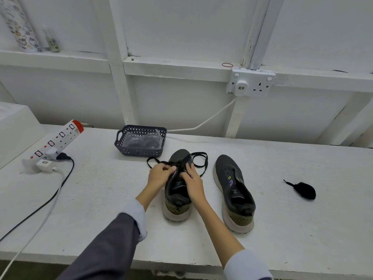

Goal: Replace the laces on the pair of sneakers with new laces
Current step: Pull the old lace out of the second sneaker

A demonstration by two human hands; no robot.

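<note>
While the person leans over the white table (282, 229), both hands work at the front of the left sneaker (176, 205), which stands upright near the table's middle with its heel towards them. The left hand (159, 174) has its fingers curled in tight, pinching the black lace (199, 158) at the shoe's left side. The right hand (192, 179) sits just beside it, thumb and fingers bent around the same lace at the eyelets on the right edge of the opening. Loose loops of that lace spill past the hands onto the toe and the table on both sides.

The right sneaker (234, 190) stands just to the right, apart from the first and parallel to it, its eyelets bare and its tongue lying open. Farther right, well apart from both shoes, a balled-up lace (304, 190) lies on the table with one tip sticking out.

Behind the shoes, near the wall, sits a dark plastic basket (139, 151) holding clear packets (141, 139) of something dark; I cannot make out what is inside. At the left, a power strip (58, 138) lies angled on the table with plugs in it, and a black cable (40, 205) trails off the front edge. A wall socket (252, 82) is fixed above, with a red rubber band (227, 65) on the ledge beside it.
</note>
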